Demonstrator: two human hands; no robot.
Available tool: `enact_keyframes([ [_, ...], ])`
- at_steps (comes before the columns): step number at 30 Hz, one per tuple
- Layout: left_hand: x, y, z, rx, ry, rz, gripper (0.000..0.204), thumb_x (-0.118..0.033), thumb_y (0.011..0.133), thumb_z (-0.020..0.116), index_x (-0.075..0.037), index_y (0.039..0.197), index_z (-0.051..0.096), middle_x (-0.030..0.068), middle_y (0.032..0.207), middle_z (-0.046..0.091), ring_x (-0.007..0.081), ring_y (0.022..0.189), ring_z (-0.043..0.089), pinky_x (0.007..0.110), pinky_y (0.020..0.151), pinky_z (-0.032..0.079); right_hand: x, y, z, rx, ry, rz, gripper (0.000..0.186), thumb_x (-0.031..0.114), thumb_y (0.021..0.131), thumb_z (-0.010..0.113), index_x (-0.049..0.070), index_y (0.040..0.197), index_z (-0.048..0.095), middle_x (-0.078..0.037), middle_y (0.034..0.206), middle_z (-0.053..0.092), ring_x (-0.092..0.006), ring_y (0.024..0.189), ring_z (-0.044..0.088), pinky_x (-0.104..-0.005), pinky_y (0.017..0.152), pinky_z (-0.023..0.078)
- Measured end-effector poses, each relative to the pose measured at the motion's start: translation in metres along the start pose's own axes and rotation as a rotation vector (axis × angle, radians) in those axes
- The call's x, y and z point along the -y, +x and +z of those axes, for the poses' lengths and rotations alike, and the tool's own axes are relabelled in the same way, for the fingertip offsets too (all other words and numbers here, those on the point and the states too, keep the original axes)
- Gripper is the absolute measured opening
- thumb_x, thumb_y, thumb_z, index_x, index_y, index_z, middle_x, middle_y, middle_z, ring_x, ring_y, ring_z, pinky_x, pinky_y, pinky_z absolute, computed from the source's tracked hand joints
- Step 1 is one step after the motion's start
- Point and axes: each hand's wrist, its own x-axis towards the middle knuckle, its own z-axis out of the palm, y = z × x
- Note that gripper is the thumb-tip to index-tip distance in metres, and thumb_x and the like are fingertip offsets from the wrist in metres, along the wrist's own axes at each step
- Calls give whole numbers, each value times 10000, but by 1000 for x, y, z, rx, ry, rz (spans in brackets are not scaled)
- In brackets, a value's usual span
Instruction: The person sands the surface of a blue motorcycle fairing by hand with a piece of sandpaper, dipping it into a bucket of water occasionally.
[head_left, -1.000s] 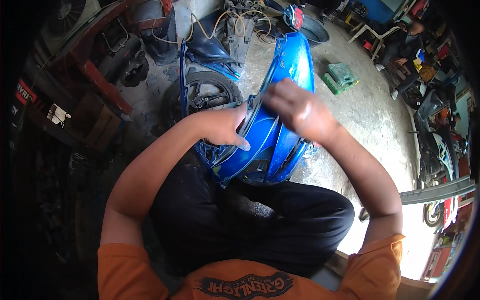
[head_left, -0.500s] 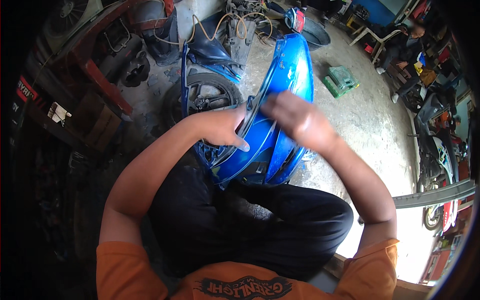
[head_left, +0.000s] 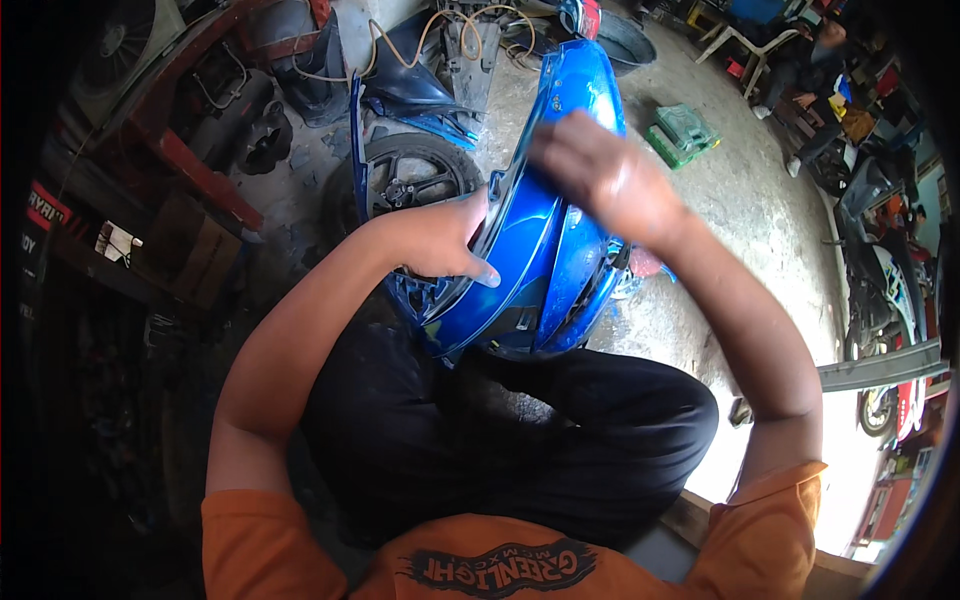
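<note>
My left hand (head_left: 442,238) grips the blue motorcycle fairing (head_left: 513,243) by its left edge, thumb outside. My right hand (head_left: 603,183), blurred, curls at its upper part; cannot tell whether anything is held. Fairing: toward concrete floor (head_left: 735,245)'s near edge, right of spoked wheel (head_left: 399,190).

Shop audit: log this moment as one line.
left hand: gripping blue motorcycle fairing edge | right hand: over fairing, blurred | nearby: motorcycle wheel
</note>
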Motion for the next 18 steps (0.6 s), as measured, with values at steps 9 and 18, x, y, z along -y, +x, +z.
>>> enact_keyframes([
  [9, -11, 1, -3, -40, 105, -86, 1271, -245, 837, 945, 189, 1634, 55, 323, 1654, 400, 307, 1528, 409, 387, 1291, 300, -6, 0, 15, -92, 53, 50, 211, 72, 855, 697, 41, 1061, 725, -112, 1102, 661, -322, 1073, 641, -417, 944, 583],
  [18, 15, 11, 2, -70, 92, 57, 1298, -339, 843, 932, 255, 1604, 64, 439, 1625, 387, 414, 1560, 424, 383, 1300, 320, -51, 23, -2, -305, -176, 139, 287, 92, 792, 742, 74, 1077, 718, -79, 1079, 669, -310, 1036, 614, -399, 932, 563],
])
